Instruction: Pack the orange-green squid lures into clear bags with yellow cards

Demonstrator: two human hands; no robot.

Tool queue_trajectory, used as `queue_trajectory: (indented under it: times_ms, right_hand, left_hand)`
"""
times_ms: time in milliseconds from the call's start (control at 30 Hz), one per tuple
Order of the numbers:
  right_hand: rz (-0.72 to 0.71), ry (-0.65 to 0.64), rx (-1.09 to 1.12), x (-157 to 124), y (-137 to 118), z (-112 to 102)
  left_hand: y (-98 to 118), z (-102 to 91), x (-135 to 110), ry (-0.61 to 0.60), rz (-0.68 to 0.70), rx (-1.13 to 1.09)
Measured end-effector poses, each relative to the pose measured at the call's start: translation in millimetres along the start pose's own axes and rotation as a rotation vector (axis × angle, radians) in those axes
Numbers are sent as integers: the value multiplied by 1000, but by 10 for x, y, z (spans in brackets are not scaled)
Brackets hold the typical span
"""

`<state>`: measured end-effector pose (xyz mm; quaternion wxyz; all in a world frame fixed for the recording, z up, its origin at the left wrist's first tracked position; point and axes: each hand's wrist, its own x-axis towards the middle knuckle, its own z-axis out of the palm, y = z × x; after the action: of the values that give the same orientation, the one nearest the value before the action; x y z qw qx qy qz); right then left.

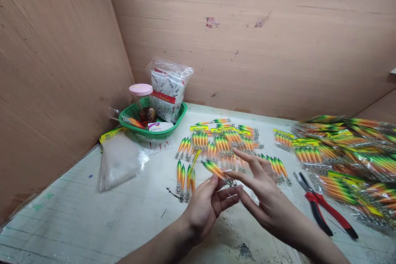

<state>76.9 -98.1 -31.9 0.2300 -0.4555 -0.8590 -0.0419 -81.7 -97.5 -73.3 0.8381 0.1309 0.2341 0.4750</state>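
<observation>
The left hand (202,202) pinches green-and-orange lures (216,169) between thumb and fingers; the right hand (262,192) meets their hooks (230,181), but whether it pinches one I cannot tell. Steadying the bodies, away from barbs, seems safest. White tabletop (77,218) spreads leftward of the grip; pliers (318,200) lie rightward, the wooden wall (262,62) beyond.

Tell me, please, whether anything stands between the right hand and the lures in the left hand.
Nothing visible does: the left hand holds the lures, hooks toward the right hand, which is right beside them.
</observation>
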Motion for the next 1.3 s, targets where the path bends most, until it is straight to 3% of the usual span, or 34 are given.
queue_trajectory:
  times_ms: [300, 400, 567, 867, 1000, 1167, 1300]
  right_hand:
    - [38, 17, 144, -26, 33, 85]
    - [8, 33, 139, -39, -1, 60]
    - [-29, 77, 48, -70, -3, 63]
    - [-101, 175, -208, -56, -28, 83]
    - [-101, 158, -147, -48, -20, 63]
    - [-53, 176, -118, -54, 21, -1]
    - [-49, 189, -34, -42, -13, -17]
  left_hand:
    - [91, -18, 18, -100, -19, -135]
    - [100, -40, 41, -69, -33, -127]
    - [116, -56, 76, 16, -16, -87]
    - [93, -62, 79, -81, -33, -59]
    - [96, -60, 91, -30, -18, -132]
    - [120, -36, 77, -124, 1, -160]
    - [127, -15, 58, -116, 8, -144]
